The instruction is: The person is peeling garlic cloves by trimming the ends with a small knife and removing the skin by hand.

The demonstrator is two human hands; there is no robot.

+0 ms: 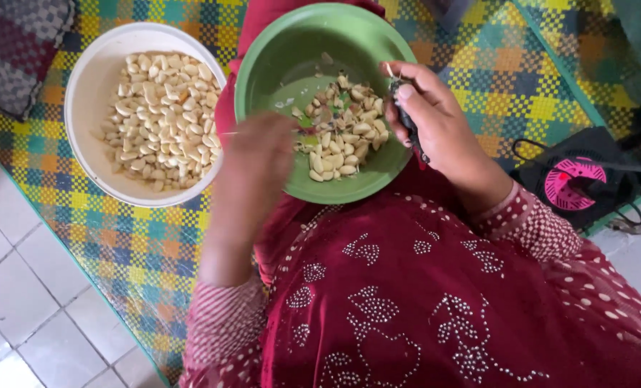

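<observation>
Meanwhile, right hand (432, 115) grips a small dark knife (406, 118) over the green bowl (277, 50); left hand (252, 154), blurred, grip unclear.

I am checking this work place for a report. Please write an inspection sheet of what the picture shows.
Surface: checked woven mat in many colours, lying on white floor tiles.
Job's things: green bowl with peeled cloves and some green bits; white bowl full of peeled cloves.
Clutter: black and pink device on the mat at the right.
Grippers: left hand blurred, at the green bowl's rim; right hand shut on a small dark tool.
Cables: black cord running from the device.
Surroundings: patterned cloth at top left.
</observation>
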